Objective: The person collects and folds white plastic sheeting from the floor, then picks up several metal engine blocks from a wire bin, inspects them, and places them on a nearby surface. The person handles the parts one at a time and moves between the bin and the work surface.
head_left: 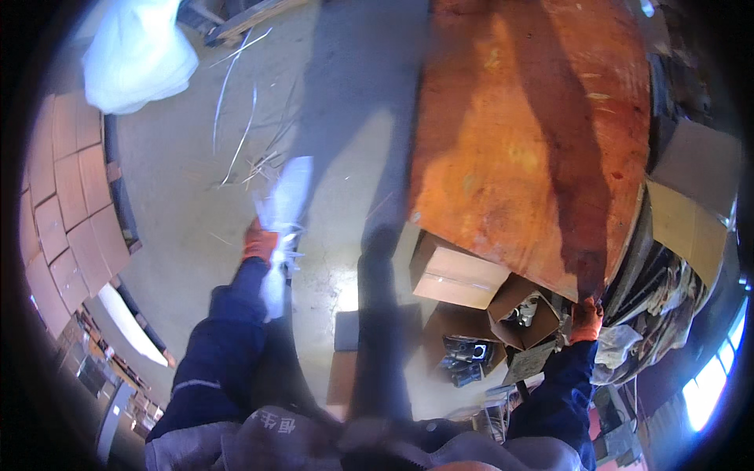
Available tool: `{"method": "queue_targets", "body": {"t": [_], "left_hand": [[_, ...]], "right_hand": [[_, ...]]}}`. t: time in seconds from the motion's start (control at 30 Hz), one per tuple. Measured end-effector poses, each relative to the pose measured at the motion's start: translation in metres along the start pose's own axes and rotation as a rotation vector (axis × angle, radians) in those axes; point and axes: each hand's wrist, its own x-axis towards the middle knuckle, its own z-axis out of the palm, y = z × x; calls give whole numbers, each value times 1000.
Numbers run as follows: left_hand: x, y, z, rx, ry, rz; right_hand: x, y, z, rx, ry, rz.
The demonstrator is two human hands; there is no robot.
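Gripping: left hand [258,242], orange-gloved, clamped on white plastic strips [284,206], centre-left; light, limp, slippery, best bunched. Right hand [586,320] closed on large rusty sheet's [526,141] lower edge, lower right; apparently stiff, heavy.

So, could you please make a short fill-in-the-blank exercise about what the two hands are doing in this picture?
1. Both hands wear gloves of ____ colour.
2. The left hand holds a bunch of white ____ strips.
3. The right hand grips the near edge of a large reddish-brown ____.
4. Under that edge stand open boxes made of ____.

Missing words: orange; plastic; board; cardboard
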Motion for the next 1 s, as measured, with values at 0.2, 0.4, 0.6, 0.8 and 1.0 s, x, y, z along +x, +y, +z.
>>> {"method": "queue_targets", "body": {"t": [0.2,0.4,0.6,0.8,1.0], "left_hand": [[-54,211,207,4,-396,162],[-105,297,253,232,-445,206],[-120,348,280,-3,-542,358],[-175,357,314,-207,-512,389],[-181,388,281,-92,-727,576]], "right_hand": [[-121,-41,66,-172,-483,-176],[-225,-71,123,-418,-491,-179],[-264,-89,118,-591,-346,-292],[-280,-51,65,-865,-227,-508],[-257,-35,39,-645,-107,-398]]}}
